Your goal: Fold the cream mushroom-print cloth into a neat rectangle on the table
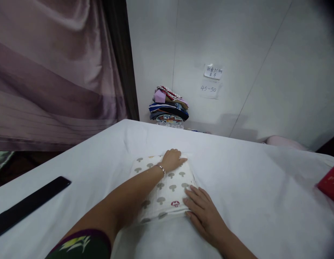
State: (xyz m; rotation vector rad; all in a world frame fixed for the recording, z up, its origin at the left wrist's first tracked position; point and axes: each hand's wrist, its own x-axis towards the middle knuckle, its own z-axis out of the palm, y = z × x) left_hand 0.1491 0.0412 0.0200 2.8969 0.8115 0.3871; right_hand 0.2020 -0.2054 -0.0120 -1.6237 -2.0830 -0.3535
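Observation:
A folded white cloth (pixel 172 187) printed with grey mushrooms and one red mushroom lies flat on a white-covered bed or table, in what looks like a clear plastic cover. My left hand (pixel 172 160), with a bracelet at the wrist, rests on its far edge. The thumb there sticks out to the right, while the fingertips bend over and are partly hidden. At the near right corner, my right hand (pixel 203 212) lies with fingers spread, their tips touching the cloth's right side. My left forearm covers part of the cloth's left side.
A long black flat object (pixel 30 203) lies on the white surface (pixel 253 201) at left. Folded fabrics (pixel 169 106) are stacked beyond the far edge, below handwritten paper notes (pixel 210 81) on the wall. A pink curtain (pixel 53 72) hangs left; a red item (pixel 330 183) sits at right.

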